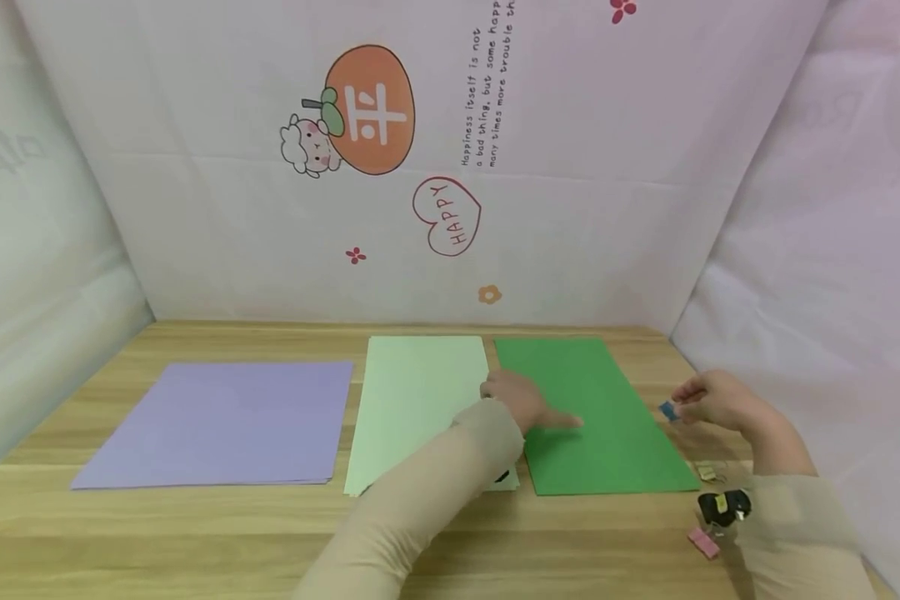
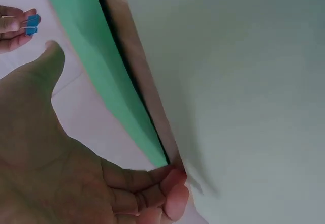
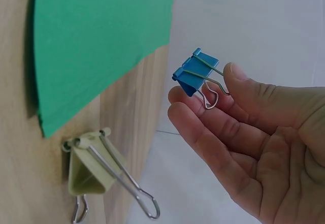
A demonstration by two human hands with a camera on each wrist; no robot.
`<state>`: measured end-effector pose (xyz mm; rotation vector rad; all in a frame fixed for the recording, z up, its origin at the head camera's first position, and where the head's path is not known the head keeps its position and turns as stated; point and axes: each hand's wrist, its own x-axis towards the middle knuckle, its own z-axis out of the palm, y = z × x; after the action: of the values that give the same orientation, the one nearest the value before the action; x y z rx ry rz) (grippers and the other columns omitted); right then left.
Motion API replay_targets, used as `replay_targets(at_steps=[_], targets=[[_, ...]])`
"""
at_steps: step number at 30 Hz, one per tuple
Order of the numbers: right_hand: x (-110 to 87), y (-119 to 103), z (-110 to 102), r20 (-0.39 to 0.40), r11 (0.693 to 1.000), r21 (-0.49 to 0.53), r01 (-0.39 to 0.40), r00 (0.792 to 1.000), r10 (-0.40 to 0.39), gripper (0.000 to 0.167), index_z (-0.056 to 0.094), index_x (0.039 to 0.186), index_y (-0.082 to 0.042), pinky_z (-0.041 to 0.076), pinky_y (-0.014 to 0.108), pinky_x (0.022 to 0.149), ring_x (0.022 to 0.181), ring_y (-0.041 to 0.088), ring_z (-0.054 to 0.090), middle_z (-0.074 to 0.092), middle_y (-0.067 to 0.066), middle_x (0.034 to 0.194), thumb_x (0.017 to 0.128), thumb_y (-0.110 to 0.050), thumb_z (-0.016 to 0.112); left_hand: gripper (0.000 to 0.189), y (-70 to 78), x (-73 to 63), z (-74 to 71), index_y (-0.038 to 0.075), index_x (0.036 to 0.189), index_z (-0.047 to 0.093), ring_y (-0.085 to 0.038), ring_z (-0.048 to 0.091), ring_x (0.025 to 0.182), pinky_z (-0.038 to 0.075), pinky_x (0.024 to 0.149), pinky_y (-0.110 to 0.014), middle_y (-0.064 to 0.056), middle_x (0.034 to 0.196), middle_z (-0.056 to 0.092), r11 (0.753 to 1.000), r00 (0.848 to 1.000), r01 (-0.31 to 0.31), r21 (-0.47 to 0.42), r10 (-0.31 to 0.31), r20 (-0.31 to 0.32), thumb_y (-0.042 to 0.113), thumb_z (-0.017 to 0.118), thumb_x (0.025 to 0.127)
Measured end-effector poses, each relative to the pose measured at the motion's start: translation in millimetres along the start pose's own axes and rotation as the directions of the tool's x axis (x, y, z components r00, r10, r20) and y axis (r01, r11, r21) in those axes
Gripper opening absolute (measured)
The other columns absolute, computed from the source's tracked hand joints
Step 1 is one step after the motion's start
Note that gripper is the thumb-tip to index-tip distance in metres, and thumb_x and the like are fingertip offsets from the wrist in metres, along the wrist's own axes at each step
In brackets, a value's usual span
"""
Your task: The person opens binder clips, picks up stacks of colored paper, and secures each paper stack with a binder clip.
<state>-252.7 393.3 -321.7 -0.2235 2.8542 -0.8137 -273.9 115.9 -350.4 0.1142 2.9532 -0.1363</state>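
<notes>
My right hand [image 1: 720,402] pinches a blue binder clip [image 3: 197,72] by its wire handles, between thumb and fingers, to the right of the green sheets [image 1: 600,417]. Over the narrow gap between the green sheets and the pale green sheets [image 1: 412,408] is my left hand [image 1: 521,402]. Its thumb sticks out sideways over the green sheets. In the left wrist view, the bent fingertips [image 2: 175,193] are right at the edge of the pale sheet [image 2: 244,92]. A pale yellow binder clip [image 3: 94,170] stands below the right hand, near the green sheets' corner.
Purple sheets [image 1: 225,425] lie at the left of the wooden table [image 1: 217,533]. A pink binder clip [image 1: 703,542] lies near the right forearm, beside a black device [image 1: 723,507] at that wrist. A white printed cloth [image 1: 570,208] hangs behind the table and along both sides.
</notes>
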Motion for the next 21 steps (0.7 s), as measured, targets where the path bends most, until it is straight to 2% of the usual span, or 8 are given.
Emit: replay_targets(at_steps=[3, 6, 8, 12, 15, 19, 21], targets=[[0.1, 1, 0, 0.005, 1.000, 0.010, 0.000, 1.000, 0.000, 0.035, 0.053, 0.114, 0.027, 0.058, 0.044, 0.080, 0.086, 0.030, 0.070, 0.069, 0.027, 0.097, 0.094, 0.000, 0.061, 0.111, 13.1, 3.9, 4.3, 0.016, 0.123, 0.061, -0.015, 0.046, 0.082, 0.040, 0.066, -0.028, -0.003, 0.099, 0.055, 0.994, 0.998, 0.063, 0.094, -0.064, 0.006, 0.103, 0.041, 0.058], [0.4, 2, -1, 0.007, 1.000, 0.017, 0.002, 1.000, -0.002, 0.036, 0.051, 0.115, 0.028, 0.057, 0.045, 0.081, 0.087, 0.032, 0.070, 0.068, 0.029, 0.097, 0.094, 0.001, 0.060, 0.112, 18.5, 8.1, 3.2, 0.017, 0.127, 0.059, -0.014, 0.046, 0.082, 0.040, 0.067, -0.026, -0.001, 0.104, 0.056, 0.986, 0.993, 0.101, 0.129, -0.107, 0.040, 0.103, 0.044, 0.056], [1.1, 2, -2, 0.005, 1.000, 0.016, 0.000, 1.000, 0.000, 0.036, 0.050, 0.115, 0.028, 0.057, 0.045, 0.081, 0.086, 0.032, 0.070, 0.069, 0.029, 0.097, 0.094, 0.001, 0.060, 0.109, 16.9, 10.9, -1.4, 0.019, 0.132, 0.058, -0.013, 0.048, 0.088, 0.041, 0.070, -0.025, 0.000, 0.113, 0.058, 0.990, 0.991, 0.105, 0.096, -0.112, 0.073, 0.099, 0.050, 0.059], [2.6, 0, -2, 0.009, 1.000, 0.017, 0.001, 1.000, -0.001, 0.037, 0.051, 0.115, 0.028, 0.057, 0.047, 0.083, 0.087, 0.031, 0.070, 0.068, 0.028, 0.097, 0.094, -0.001, 0.060, 0.099, 9.0, 14.5, -10.5, 0.022, 0.143, 0.052, -0.010, 0.051, 0.103, 0.044, 0.083, -0.023, 0.005, 0.135, 0.056, 0.997, 0.986, 0.078, 0.010, -0.078, 0.144, 0.087, 0.061, 0.069], [3.5, -2, -3, 0.016, 1.000, 0.010, -0.001, 1.000, 0.001, 0.037, 0.051, 0.116, 0.027, 0.056, 0.049, 0.084, 0.088, 0.033, 0.069, 0.068, 0.027, 0.098, 0.094, -0.002, 0.061, 0.098, 9.8, 15.3, -14.8, 0.020, 0.146, 0.048, -0.010, 0.049, 0.105, 0.043, 0.088, -0.022, 0.006, 0.140, 0.054, 0.992, 0.979, 0.108, -0.058, -0.096, 0.182, 0.079, 0.067, 0.071], [4.4, -3, -3, 0.016, 1.000, -0.005, -0.003, 1.000, 0.003, 0.038, 0.051, 0.117, 0.027, 0.056, 0.049, 0.084, 0.090, 0.034, 0.069, 0.068, 0.028, 0.099, 0.095, -0.003, 0.060, 0.094, 20.3, 14.8, -20.3, 0.015, 0.143, 0.048, -0.013, 0.045, 0.095, 0.043, 0.076, -0.022, 0.000, 0.130, 0.054, 0.969, 0.963, 0.203, -0.143, -0.171, 0.209, 0.066, 0.079, 0.069], [4.4, -3, -2, 0.012, 1.000, -0.012, -0.005, 1.000, 0.005, 0.038, 0.052, 0.117, 0.026, 0.056, 0.049, 0.084, 0.091, 0.034, 0.068, 0.068, 0.029, 0.100, 0.095, -0.003, 0.061, 0.077, 26.2, 14.5, -22.0, 0.014, 0.140, 0.051, -0.015, 0.044, 0.092, 0.043, 0.069, -0.024, -0.002, 0.127, 0.053, 0.966, 0.961, 0.211, -0.151, -0.177, 0.210, 0.056, 0.075, 0.080]])
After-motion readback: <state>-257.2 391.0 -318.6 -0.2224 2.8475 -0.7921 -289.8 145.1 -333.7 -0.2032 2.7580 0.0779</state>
